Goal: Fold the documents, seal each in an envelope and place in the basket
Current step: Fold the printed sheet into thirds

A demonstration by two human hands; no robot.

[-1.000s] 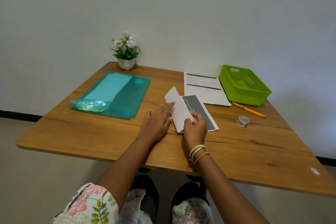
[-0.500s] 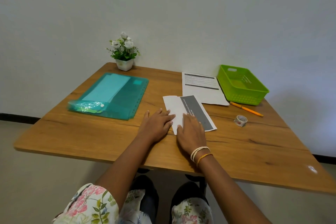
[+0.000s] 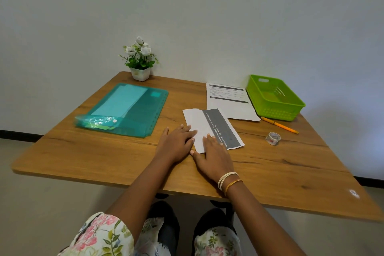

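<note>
A folded document (image 3: 209, 125) with a grey printed band lies flat in the middle of the wooden table (image 3: 270, 168). My left hand (image 3: 176, 143) lies flat with its fingertips on the paper's left edge. My right hand (image 3: 214, 156) presses flat on the paper's near end, fingers straight. A second, unfolded printed document (image 3: 230, 103) lies further back, beside the empty green basket (image 3: 274, 97) at the back right. A teal plastic folder (image 3: 126, 108) with pale envelopes inside lies at the left.
A roll of tape (image 3: 273, 138) and an orange pencil (image 3: 279, 124) lie to the right of the folded paper. A small potted plant (image 3: 140, 60) stands at the back against the wall. My knees show below the table's near edge.
The raised flap of the paper has been laid down flat. My right hand went from pinching the flap to pressing flat, sliding toward the paper's near end.
</note>
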